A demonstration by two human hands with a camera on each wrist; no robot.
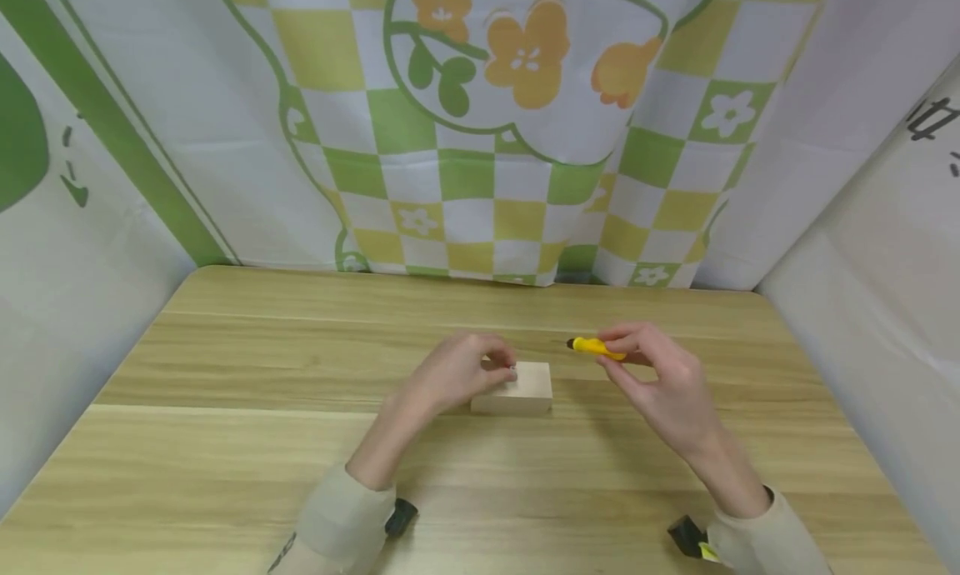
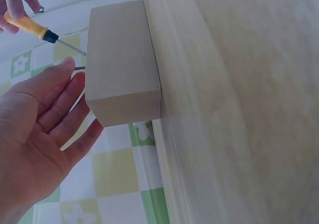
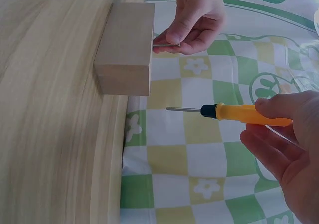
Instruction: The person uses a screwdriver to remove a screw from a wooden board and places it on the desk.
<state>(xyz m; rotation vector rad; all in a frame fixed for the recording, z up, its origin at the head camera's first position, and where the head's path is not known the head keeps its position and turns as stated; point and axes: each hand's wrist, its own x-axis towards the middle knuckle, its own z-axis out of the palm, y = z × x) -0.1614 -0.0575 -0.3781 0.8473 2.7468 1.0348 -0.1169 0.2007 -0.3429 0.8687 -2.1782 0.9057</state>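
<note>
A pale wooden block (image 1: pixel 534 382) lies on the table in the middle of the head view. At its top face, my left hand (image 1: pixel 456 371) pinches a thin metal screw (image 3: pixel 167 45) between thumb and forefinger. In the left wrist view the threaded shank of the screw (image 2: pixel 80 68) shows against the block. To the right of the block, my right hand (image 1: pixel 663 383) holds a screwdriver (image 3: pixel 249 114) by its yellow handle. The metal shaft of the screwdriver points toward the left hand, its tip apart from the screw.
The wood-grain table (image 1: pixel 247 458) stretches around the block on all sides. At its back edge hangs a green, yellow and white checked cloth (image 1: pixel 468 217). White sheets (image 1: pixel 885 250) stand along both sides. A dark device (image 1: pixel 401 517) sits at each wrist.
</note>
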